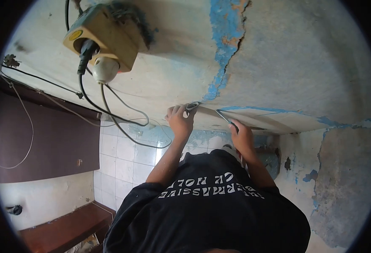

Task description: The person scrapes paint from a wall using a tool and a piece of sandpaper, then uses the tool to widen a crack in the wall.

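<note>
My left hand (179,121) is closed on a curled grey sheet (192,106) that looks like sandpaper, held right at the wall (168,84). Just to the right, my right hand (241,137) grips a slim scraper (225,117) by its dark handle. Its thin blade points up and left, with the tip close to the wall surface. Above both hands, a strip of blue old paint (220,55) shows along a cracked edge of the pale coating. A narrower blue line (261,109) runs to the right of the blade.
A yellowed socket box (122,46) juts from the wall at upper left, holding a black plug (87,52) and a white plug (105,69). Their cords (122,137) loop down near my left forearm. A dark brown panel (46,130) and reddish-brown ledge (67,225) stand left; white tiles (124,162) lie below.
</note>
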`<state>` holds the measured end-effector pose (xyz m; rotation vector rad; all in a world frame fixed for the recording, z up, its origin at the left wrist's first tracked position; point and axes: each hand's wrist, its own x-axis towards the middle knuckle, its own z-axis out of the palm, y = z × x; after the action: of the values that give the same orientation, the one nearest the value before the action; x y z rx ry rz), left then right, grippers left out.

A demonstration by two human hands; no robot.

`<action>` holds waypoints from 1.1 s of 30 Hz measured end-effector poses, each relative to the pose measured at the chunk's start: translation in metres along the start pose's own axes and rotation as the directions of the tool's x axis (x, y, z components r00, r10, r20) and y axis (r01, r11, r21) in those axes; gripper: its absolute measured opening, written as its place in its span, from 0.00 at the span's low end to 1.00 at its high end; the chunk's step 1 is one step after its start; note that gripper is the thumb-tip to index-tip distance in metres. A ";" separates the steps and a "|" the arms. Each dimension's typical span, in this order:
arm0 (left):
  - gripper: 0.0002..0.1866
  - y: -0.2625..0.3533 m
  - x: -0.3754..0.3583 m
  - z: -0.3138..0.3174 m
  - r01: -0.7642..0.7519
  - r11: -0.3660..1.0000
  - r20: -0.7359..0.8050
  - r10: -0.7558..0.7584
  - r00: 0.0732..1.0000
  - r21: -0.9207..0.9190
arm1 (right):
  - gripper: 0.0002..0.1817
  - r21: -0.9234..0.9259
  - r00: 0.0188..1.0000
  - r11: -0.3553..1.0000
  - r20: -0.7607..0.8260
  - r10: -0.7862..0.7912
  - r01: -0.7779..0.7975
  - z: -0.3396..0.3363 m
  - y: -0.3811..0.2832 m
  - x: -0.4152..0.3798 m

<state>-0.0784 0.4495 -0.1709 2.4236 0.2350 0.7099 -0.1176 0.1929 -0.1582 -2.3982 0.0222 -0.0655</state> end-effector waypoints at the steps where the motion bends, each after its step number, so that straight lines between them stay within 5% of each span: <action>1: 0.13 0.000 0.000 0.000 -0.008 1.000 -0.001 0.008 1.000 -0.002 | 0.17 0.033 1.000 0.999 -0.025 -0.008 0.009 -0.009 0.001 -0.001; 6: 0.13 -0.002 0.000 -0.001 -0.002 1.000 0.012 0.002 1.000 -0.009 | 0.16 0.175 0.994 0.981 -0.066 0.091 -0.078 -0.103 -0.005 -0.010; 9: 0.14 -0.004 0.000 0.001 -0.001 1.000 0.022 0.002 1.000 -0.012 | 0.16 0.051 0.995 0.998 -0.095 -0.035 0.040 -0.104 -0.014 -0.006; 33: 0.13 -0.006 -0.009 0.010 0.055 0.998 -0.022 -0.055 0.998 0.003 | 0.17 0.086 0.996 0.996 -0.083 0.021 -0.013 -0.093 0.006 -0.009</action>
<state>-0.0806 0.4462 -0.1850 2.4043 0.3106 0.7125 -0.1313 0.1256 -0.0943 -2.3080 0.0774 -0.1556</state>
